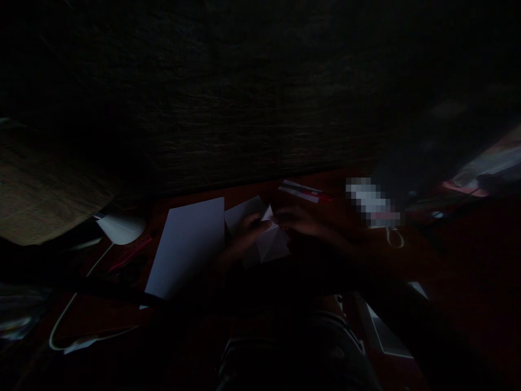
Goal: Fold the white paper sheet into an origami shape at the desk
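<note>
In dim light I hold a folded piece of white paper [273, 244] over the middle of the table. My left hand [243, 239] grips its left side, fingers closed near a raised pointed flap. On the other side my right hand [299, 221] has its fingers closed at the paper's upper right edge. Part of another white sheet [240, 214] lies just behind my left hand. A large stack or sheet of white paper [189, 244] rests to the left of my hands. Darkness hides the finer finger details.
A red pen-like tool [321, 196] lies across a paper strip [299, 190] behind my hands. A pixelated packet [370, 201] is at the right. On the left are a white lamp-like object [122, 229], a red tool [130, 254] and a pale cable [61, 320].
</note>
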The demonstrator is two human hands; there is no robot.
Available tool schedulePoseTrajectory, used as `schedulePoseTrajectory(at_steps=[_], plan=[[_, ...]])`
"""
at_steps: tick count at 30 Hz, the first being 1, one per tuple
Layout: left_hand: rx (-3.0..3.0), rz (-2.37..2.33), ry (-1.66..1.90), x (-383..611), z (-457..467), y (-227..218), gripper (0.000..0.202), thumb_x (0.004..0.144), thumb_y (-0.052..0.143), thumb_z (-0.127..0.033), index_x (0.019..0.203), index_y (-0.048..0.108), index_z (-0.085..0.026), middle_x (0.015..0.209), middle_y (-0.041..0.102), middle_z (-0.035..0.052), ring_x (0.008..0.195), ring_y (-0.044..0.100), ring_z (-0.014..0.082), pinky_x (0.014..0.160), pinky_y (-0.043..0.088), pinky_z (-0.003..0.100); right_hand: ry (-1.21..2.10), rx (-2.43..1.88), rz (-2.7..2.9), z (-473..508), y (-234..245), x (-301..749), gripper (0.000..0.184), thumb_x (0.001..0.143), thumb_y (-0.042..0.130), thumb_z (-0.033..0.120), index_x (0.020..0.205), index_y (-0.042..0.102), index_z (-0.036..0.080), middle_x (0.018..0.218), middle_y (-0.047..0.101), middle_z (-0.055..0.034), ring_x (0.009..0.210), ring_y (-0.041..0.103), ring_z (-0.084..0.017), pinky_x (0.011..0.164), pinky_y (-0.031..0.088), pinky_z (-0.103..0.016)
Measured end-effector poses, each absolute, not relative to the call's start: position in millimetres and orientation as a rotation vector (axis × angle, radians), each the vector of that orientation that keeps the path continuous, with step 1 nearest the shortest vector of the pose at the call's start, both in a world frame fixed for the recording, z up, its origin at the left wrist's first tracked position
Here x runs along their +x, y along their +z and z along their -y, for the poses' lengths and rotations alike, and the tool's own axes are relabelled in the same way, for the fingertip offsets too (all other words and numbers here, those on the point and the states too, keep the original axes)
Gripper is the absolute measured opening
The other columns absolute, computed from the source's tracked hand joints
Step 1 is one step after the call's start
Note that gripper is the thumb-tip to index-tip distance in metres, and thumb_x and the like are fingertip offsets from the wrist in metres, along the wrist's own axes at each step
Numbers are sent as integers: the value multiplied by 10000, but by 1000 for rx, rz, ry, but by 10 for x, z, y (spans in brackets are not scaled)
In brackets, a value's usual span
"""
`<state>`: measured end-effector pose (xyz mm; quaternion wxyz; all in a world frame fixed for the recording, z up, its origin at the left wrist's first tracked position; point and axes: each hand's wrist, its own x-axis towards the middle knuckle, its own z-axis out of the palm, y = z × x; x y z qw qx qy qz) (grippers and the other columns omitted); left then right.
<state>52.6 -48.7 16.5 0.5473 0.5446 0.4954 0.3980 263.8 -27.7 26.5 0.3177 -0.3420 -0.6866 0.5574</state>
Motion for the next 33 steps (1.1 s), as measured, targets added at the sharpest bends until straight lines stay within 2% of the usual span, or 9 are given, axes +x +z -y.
schedulePoseTrajectory(at_steps=[6, 12, 18, 27, 30, 33], plan=[[1241, -1174, 973, 532, 500, 220, 442, 622, 863, -517, 852, 708, -172, 768, 694, 9, 689, 620, 160, 625, 453, 272, 1442, -926, 1902, 279, 288, 2663, 376, 767, 748, 548, 757, 665, 181, 674, 591, 14, 634, 528, -140, 585, 391, -262], [1270, -1171, 948, 547, 520, 230, 428, 671, 834, -530, 863, 703, -171, 755, 684, 8, 672, 609, 155, 607, 433, 268, 1392, -966, 1940, 305, 304, 2647, 389, 760, 760, 557, 754, 671, 178, 698, 594, 9, 653, 529, -146, 596, 389, -270], [1289, -1149, 959, 542, 515, 213, 407, 699, 843, -513, 870, 720, -165, 790, 709, 16, 698, 629, 157, 629, 452, 268, 1383, -940, 1936, 302, 283, 2636, 364, 793, 744, 534, 734, 656, 186, 682, 576, 18, 655, 505, -140, 616, 382, -274], [1226, -1085, 975, 539, 499, 201, 431, 685, 859, -520, 879, 722, -161, 823, 717, 29, 741, 637, 171, 658, 467, 286, 1380, -957, 1874, 303, 321, 2641, 284, 751, 730, 454, 697, 633, 193, 667, 564, 23, 650, 506, -143, 614, 363, -273], [1182, -1018, 997, 533, 477, 196, 406, 746, 800, -559, 830, 714, -171, 824, 715, 43, 780, 649, 194, 706, 490, 315, 1411, -979, 1803, 294, 344, 2650, 273, 731, 736, 450, 706, 637, 197, 687, 575, 19, 644, 507, -142, 612, 371, -278], [1248, -1076, 979, 512, 465, 201, 425, 743, 802, -581, 725, 661, -180, 709, 637, 16, 693, 585, 168, 645, 423, 297, 1438, -997, 1744, 287, 352, 2655, 254, 717, 729, 444, 727, 657, 201, 679, 577, 21, 630, 504, -140, 605, 380, -278]])
